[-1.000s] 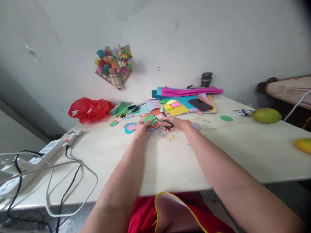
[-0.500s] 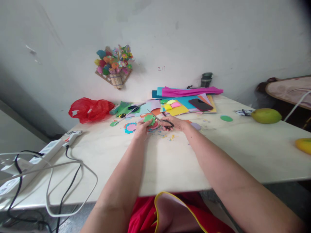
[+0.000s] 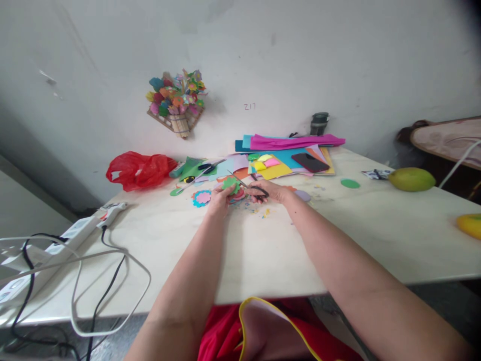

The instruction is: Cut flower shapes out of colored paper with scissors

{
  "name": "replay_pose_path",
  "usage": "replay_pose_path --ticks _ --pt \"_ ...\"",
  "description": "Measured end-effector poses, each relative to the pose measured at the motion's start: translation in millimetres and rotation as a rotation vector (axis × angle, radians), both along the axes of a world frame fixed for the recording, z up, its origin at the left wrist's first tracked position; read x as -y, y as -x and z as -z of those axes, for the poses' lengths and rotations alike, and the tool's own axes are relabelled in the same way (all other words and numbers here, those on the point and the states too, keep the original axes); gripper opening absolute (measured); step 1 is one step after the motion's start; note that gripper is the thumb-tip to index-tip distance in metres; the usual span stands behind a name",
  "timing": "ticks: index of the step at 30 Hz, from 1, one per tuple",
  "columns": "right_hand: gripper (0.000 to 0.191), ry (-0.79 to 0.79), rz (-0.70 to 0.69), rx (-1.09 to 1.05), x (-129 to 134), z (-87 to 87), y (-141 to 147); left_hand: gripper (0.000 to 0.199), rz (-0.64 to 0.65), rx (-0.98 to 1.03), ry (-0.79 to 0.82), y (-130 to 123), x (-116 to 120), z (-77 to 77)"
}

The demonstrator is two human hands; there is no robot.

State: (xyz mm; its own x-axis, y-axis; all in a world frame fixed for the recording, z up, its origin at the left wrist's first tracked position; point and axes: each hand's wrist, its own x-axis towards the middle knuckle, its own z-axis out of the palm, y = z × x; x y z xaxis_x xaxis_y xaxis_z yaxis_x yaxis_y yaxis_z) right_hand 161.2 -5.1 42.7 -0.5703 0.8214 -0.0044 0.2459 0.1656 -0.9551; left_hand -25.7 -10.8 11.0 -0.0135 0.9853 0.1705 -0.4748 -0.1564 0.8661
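Observation:
Pinched in my left hand (image 3: 220, 197) is a green paper flower (image 3: 231, 185) with a scalloped edge. My right hand (image 3: 271, 191) is closed round the dark handles of a pair of scissors (image 3: 244, 184), whose blades point left beside the green flower. A red paper piece (image 3: 237, 194) shows partly beneath the hands. Left of my left hand lies a blue and pink paper flower (image 3: 202, 198) with an orange edge behind it. Tiny paper scraps (image 3: 265, 213) are scattered on the table below the scissors. A lilac paper piece (image 3: 302, 195) lies right of my right hand.
Coloured paper sheets (image 3: 278, 171), a phone (image 3: 310, 162) and a second pair of scissors (image 3: 210, 166) lie at the back. A red plastic bag (image 3: 141, 170) sits back left, a power strip (image 3: 71, 235) with cables at left. A green-yellow fruit (image 3: 412, 179) rests at right.
Almost nothing differs. Both hands, the green flower and the scissors stay in nearly the same place, with only a very slight shift at the blades.

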Motion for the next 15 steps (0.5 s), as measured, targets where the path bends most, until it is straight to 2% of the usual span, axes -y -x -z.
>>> replay_pose_path --ticks 15 --pt "0.041 -0.084 -0.031 -0.004 -2.8 4.9 -1.1 0.031 0.027 -0.036 -0.033 0.6 0.7 1.8"
